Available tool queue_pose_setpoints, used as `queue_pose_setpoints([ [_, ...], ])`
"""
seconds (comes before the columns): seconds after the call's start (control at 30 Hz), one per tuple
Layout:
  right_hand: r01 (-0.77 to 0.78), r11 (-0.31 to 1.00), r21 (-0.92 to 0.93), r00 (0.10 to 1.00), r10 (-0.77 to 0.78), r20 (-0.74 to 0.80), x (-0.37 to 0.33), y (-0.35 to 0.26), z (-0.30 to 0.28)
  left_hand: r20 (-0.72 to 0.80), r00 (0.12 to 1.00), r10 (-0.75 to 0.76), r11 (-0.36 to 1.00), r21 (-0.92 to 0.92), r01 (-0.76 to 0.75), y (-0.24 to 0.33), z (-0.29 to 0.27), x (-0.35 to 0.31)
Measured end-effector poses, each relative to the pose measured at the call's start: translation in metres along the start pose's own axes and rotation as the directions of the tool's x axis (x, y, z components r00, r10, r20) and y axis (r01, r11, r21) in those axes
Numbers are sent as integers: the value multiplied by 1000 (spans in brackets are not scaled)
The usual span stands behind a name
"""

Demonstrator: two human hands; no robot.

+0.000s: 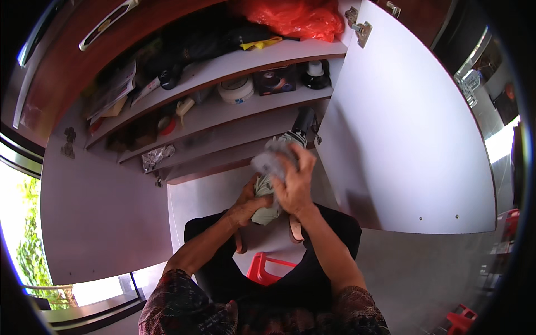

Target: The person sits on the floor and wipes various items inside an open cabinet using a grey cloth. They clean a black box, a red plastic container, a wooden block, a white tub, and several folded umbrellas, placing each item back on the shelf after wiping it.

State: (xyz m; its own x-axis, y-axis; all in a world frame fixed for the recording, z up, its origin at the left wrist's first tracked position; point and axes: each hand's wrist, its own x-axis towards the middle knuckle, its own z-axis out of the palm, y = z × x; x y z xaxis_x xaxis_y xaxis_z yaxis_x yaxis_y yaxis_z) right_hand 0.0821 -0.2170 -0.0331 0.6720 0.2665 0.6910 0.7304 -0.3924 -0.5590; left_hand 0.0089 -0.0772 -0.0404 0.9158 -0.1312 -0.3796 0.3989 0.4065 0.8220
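Observation:
Both of my hands hold a bundle of pale grey-green cloth (267, 196) in front of an open cupboard. My left hand (245, 205) grips the lower part of the bundle from the left. My right hand (294, 184) wraps over its upper part, where a lighter grey piece (267, 162) sticks out and looks blurred. I sit on a red plastic stool (265, 269), legs in dark trousers. The bundle is level with the lowest shelf (223, 159) of the cupboard.
The cupboard has two white doors swung open, left (100, 218) and right (413, 134). Its shelves hold a tape roll (235, 89), a dark box (276, 79), a black jar (316, 75), papers, foil, and a red plastic bag (298, 18). A red object (462, 321) lies on the grey floor.

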Motion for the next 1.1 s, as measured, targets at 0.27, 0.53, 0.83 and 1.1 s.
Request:
queue_pose_setpoints([
  [0.27,-600,171,781,561,787,258,23,17,5,-21,998,-57,991,-124,54,-6,-3,-22],
  [0.53,82,997,-14,946,-73,317,-12,-51,9,-93,996,5,987,-159,-20,2,-15,-28],
  [0.83,103,977,-188,931,-29,363,22,-16,11,-64,988,138,929,353,-107,3,-9,-31],
  [1.1,-291,921,-258,952,305,15,28,63,13,44,983,177,786,594,-168,-7,-6,-41],
])
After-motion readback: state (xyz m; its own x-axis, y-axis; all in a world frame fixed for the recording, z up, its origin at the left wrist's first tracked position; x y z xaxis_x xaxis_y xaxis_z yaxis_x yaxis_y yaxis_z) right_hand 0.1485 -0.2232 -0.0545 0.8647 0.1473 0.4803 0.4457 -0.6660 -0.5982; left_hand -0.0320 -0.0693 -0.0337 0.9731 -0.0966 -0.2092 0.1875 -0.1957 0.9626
